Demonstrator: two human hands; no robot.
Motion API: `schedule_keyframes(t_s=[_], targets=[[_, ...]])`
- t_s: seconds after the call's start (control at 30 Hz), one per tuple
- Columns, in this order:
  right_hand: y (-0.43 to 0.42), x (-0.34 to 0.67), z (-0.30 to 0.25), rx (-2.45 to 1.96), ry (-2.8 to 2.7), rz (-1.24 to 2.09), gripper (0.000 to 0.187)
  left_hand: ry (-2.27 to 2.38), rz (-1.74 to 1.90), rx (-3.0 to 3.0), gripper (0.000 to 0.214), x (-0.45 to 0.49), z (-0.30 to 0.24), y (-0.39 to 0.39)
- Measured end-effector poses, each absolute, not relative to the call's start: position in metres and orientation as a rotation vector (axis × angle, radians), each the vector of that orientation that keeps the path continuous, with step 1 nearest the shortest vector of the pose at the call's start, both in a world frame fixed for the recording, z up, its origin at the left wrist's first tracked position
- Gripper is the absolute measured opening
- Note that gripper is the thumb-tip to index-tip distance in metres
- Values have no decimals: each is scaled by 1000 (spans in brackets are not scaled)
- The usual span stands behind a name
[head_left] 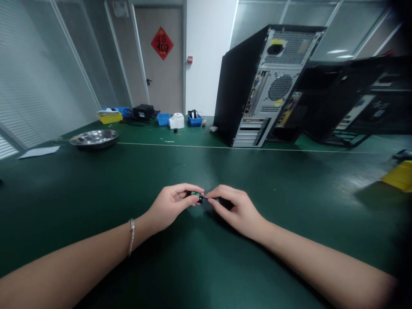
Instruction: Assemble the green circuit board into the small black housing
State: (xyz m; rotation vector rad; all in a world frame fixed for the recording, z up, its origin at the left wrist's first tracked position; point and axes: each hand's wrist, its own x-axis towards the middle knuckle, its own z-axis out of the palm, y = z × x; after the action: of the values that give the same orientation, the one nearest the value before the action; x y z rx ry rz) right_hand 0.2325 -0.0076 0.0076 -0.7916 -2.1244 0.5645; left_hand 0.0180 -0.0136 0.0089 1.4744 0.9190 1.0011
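Between thumb and fingers, my left hand [172,204] pinches a small green circuit board [195,194] with a dark part at its right end. My right hand [236,208] is closed in a pinch on a thin, greyish piece [205,197] that meets the board's dark end. What this thin piece is cannot be made out at this size. Both hands are close together, just above the green table [180,266], and the fingers partly hide the board.
A black computer tower [246,86] stands at the back right, with more dark computer cases [334,98] beside it. At the back left are a steel bowl [95,139], a black adapter [143,112], blue trays [163,119] and a white plastic part [177,121]. A yellow bin [399,176] sits far right.
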Motion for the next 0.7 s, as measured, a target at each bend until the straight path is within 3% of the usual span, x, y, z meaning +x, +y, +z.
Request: schedule_keyframes(t_s=[0.17,0.43,0.7], targets=[[-7,233,7,-836,-2083,555,14,937,1069,1486,19,17,8,-13],[-7,233,6,-844,-2069,551,13,1044,737,1939,13,16,13,-17],[-8,233,7,-832,-2083,579,15,960,686,2288,17,18,14,-19]])
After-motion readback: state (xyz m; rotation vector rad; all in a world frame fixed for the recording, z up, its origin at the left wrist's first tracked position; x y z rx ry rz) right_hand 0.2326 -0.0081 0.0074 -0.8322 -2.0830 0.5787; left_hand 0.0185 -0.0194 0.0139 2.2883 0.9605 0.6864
